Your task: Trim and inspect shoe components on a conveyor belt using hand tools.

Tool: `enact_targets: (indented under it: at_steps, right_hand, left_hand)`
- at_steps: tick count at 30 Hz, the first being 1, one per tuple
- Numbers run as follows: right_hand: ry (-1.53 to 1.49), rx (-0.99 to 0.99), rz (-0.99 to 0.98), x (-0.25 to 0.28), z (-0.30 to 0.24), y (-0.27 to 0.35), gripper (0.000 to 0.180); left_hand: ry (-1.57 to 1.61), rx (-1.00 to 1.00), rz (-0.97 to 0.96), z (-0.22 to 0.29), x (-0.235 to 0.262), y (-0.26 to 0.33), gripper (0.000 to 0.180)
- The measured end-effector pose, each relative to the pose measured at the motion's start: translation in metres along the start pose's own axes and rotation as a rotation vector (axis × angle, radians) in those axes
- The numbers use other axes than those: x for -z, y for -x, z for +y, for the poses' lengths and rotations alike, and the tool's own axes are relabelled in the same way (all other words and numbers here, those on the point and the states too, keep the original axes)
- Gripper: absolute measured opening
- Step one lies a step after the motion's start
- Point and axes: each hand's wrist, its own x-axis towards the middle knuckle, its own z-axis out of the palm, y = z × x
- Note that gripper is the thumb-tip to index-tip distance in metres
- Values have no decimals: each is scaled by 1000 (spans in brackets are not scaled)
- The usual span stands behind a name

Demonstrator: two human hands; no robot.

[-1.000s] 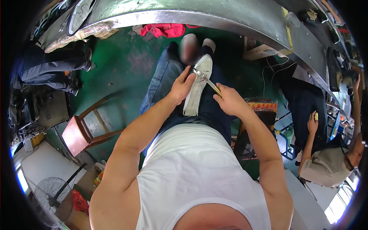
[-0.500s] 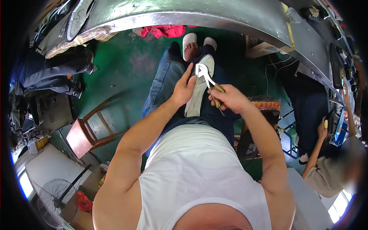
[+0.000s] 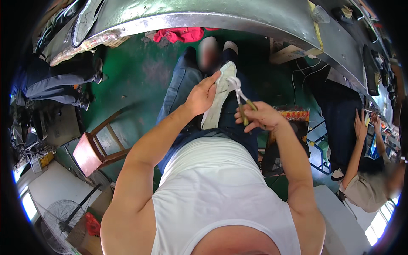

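A long, pale shoe (image 3: 219, 98) lies lengthwise on my lap with its flat whitish bottom up and a dark edge round its far end. My left hand (image 3: 202, 95) grips it from the left, fingers along its side toward the far end. In my right hand (image 3: 260, 115) is a pair of pliers (image 3: 239, 90) with curved silver jaws and yellowish-brown handles. The fingers lie loosely around the handles, which are spread somewhat. The jaws are at the right edge of the shoe; whether they pinch anything I cannot make out.
A metal-topped bench (image 3: 204, 19) runs across the far side. A wooden chair (image 3: 100, 146) stands at left, near a floor fan (image 3: 63, 221). Another person's legs (image 3: 59, 83) show at far left, and a co-worker's arm (image 3: 356, 146) at right. Red cloth (image 3: 178, 34) lies beneath the bench.
My right hand and the pliers have moved right, from over the shoe's middle to its right edge. My left hand has shifted slightly along the shoe. The co-worker's near hand has moved farther away.
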Motion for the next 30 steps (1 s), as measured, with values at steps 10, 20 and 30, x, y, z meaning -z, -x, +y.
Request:
enact_targets:
  at_steps: [10, 20, 30]
  right_hand:
    - [997, 326, 364, -18, -60, -40, 46]
    - [1048, 263, 349, -17, -57, -39, 48]
    - [1259, 509, 406, -22, -31, -35, 44]
  left_hand:
    - [-71, 42, -123, 9, 10, 0, 40]
    - [-129, -49, -32, 3, -4, 6, 56]
    - [14, 434, -205, 11, 9, -9, 66]
